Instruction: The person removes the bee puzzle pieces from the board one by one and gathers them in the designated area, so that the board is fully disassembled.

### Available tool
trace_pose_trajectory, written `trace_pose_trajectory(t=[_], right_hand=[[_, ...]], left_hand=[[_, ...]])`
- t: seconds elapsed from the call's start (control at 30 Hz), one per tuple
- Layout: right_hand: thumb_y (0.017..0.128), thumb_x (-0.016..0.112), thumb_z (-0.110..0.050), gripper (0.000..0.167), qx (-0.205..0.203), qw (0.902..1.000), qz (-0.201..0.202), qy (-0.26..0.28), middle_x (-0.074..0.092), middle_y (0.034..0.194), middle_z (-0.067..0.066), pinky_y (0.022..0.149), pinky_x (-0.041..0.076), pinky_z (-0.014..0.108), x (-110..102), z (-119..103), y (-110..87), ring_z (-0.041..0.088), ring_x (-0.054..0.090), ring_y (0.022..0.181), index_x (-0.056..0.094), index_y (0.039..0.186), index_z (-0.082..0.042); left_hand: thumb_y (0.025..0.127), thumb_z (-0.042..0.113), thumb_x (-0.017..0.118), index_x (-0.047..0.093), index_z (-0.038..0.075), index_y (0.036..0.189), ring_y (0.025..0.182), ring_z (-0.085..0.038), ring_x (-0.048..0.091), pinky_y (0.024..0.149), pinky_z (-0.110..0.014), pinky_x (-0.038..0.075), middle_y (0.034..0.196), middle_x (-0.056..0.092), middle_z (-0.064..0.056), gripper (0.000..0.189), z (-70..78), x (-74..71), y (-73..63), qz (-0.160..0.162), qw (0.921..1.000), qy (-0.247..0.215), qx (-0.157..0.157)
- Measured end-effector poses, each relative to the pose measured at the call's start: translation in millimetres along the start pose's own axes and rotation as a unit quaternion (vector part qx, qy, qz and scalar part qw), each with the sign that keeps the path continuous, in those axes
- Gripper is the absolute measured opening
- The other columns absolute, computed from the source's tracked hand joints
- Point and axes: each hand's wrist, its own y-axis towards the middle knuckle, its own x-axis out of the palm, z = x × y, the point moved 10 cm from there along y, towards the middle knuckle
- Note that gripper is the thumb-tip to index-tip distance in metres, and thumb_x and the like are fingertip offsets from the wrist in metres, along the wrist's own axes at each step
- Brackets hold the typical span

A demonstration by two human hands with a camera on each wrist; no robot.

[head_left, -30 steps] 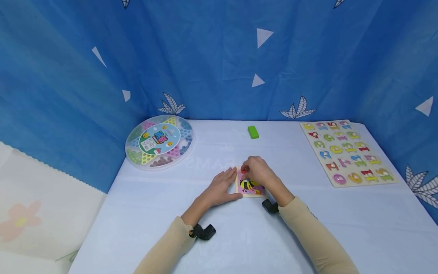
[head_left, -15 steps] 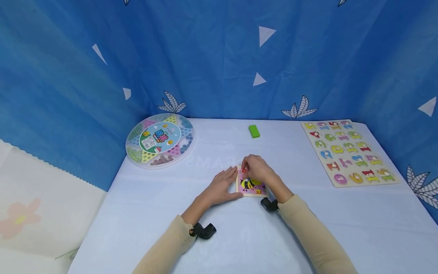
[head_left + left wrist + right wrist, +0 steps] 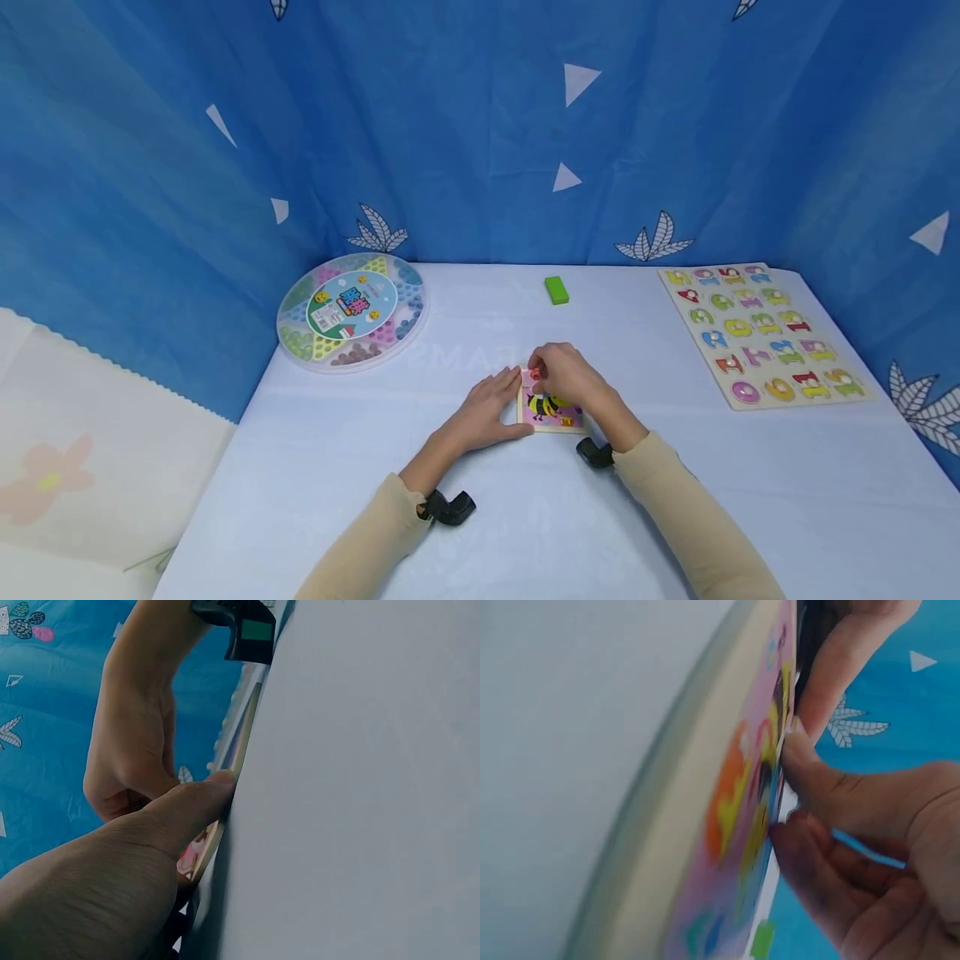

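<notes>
A small square wooden jigsaw puzzle (image 3: 540,407) with a bee picture on pink lies flat on the white-covered table. My left hand (image 3: 483,412) rests against it, straight fingers along the left edge and thumb at the near left corner; in the left wrist view the thumb (image 3: 210,791) presses the pale wooden rim. From above, my right hand (image 3: 567,375) pinches a puzzle piece (image 3: 535,376) with red on it at the far left corner. Thumb and index fingertips (image 3: 799,746) meet the picture's surface in the right wrist view. The right hand covers the puzzle's far right part.
A green block (image 3: 557,290) lies beyond the puzzle. At the back left is a round Chinese checkers box (image 3: 352,312) with coloured marbles. A wooden number puzzle board (image 3: 765,337) lies at the right. A blue curtain (image 3: 480,125) hangs behind the table.
Both hands stay at the puzzle, with only slight finger movement of the right hand at the far left corner. The whole view shifts a little with the head.
</notes>
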Motion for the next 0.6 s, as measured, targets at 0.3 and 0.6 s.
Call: trace_pose_trajectory(t=[0.3, 0.6], right_hand=[[0.079, 0.081, -0.017, 0.034, -0.039, 0.9992, -0.006, 0.008, 0.065, 0.091, 0.002, 0.08, 0.057, 0.028, -3.2, -0.8, -5.3, 0.012, 0.058, 0.08, 0.071, 0.109, -0.005], [0.081, 0.08, -0.019, 0.033, -0.055, 0.9984, -0.011, 0.006, 0.067, 0.095, 0.001, 0.082, 0.057, 0.029, -3.0, 1.7, -5.1, 0.012, 0.059, 0.082, 0.072, 0.11, -0.007]], left_hand=[[0.09, 0.053, 0.062, 0.026, 0.005, 0.154, 0.153, -0.022, 0.014, 0.123, -0.045, 0.018, 0.164, 0.019, -0.006, 0.088, -0.8, 2.0, 0.2, 0.003, 1.0, 0.003, 0.006], [0.09, 0.054, 0.062, 0.024, 0.006, 0.154, 0.153, -0.022, 0.013, 0.124, -0.045, 0.017, 0.164, 0.017, -0.005, 0.088, 1.4, 0.4, -0.6, -0.002, 1.0, 0.0, 0.006]])
